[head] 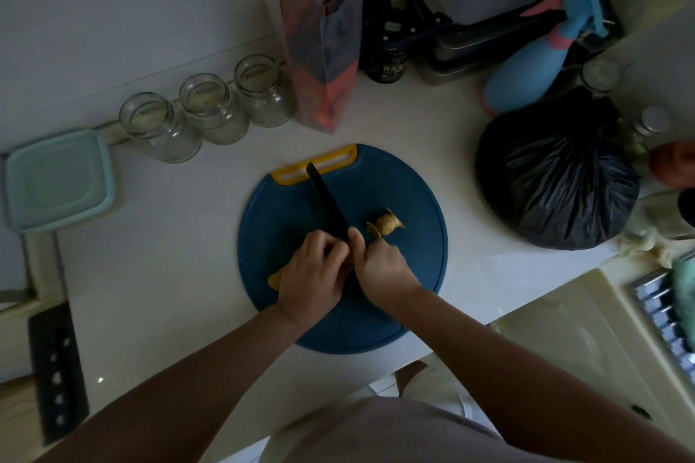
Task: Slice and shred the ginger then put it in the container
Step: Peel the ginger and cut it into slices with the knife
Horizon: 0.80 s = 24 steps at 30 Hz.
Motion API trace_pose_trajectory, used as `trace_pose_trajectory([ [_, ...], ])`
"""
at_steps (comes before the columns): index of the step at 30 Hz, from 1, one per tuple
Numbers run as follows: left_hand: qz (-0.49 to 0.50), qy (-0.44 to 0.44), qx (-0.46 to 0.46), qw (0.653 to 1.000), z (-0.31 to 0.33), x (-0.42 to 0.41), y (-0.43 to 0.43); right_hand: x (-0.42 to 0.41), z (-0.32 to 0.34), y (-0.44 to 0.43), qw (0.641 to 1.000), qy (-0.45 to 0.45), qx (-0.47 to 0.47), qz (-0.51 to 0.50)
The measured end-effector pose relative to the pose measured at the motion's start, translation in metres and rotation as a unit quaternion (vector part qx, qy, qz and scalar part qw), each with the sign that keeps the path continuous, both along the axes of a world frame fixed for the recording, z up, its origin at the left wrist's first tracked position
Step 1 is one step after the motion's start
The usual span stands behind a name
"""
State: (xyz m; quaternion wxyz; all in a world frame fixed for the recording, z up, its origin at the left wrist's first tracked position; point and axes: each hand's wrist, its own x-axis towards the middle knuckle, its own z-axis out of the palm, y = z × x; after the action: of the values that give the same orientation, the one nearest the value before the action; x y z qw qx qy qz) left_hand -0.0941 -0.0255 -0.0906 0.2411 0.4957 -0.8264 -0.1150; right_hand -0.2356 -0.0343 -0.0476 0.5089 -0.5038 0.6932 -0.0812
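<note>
A round blue cutting board (pixel 286 222) with a yellow handle slot lies on the white counter. My left hand (pixel 310 274) curls over a piece of ginger (pixel 275 278), whose yellow end sticks out at the left. My right hand (pixel 380 267) grips the handle of a black knife (pixel 326 201); the blade points up and left across the board, right beside my left fingers. A cut-off ginger chunk with a slice (pixel 385 225) lies on the board to the right of the blade. A pale green square container (pixel 56 180) sits at the far left.
Three glass jars (pixel 205 107) stand in a row behind the board, beside a translucent bag (pixel 323 60). A full black rubbish bag (pixel 556 177) sits at the right, with a blue spray bottle (pixel 534 71) behind it. The counter edge runs just below the board.
</note>
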Motion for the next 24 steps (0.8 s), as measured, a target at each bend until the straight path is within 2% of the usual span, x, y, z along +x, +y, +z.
trace_pose_trajectory([
  [6, 0.000, -0.013, 0.031, 0.999, 0.005, 0.004, -0.004, -0.001, 0.008, -0.005, 1.000, 0.007, 0.008, -0.007],
  [9, 0.011, 0.010, 0.052, 0.999, 0.007, 0.006, -0.002, -0.007, 0.014, -0.004, 1.000, 0.005, 0.005, 0.002],
  [16, 0.025, 0.011, 0.036, 0.999, 0.003, 0.003, 0.000, -0.036, 0.031, 0.010, 0.990, -0.092, 0.068, -0.084],
  [24, 0.026, 0.012, 0.037, 0.999, 0.007, 0.000, -0.001, -0.037, 0.044, 0.014, 0.989, -0.112, 0.080, -0.055],
])
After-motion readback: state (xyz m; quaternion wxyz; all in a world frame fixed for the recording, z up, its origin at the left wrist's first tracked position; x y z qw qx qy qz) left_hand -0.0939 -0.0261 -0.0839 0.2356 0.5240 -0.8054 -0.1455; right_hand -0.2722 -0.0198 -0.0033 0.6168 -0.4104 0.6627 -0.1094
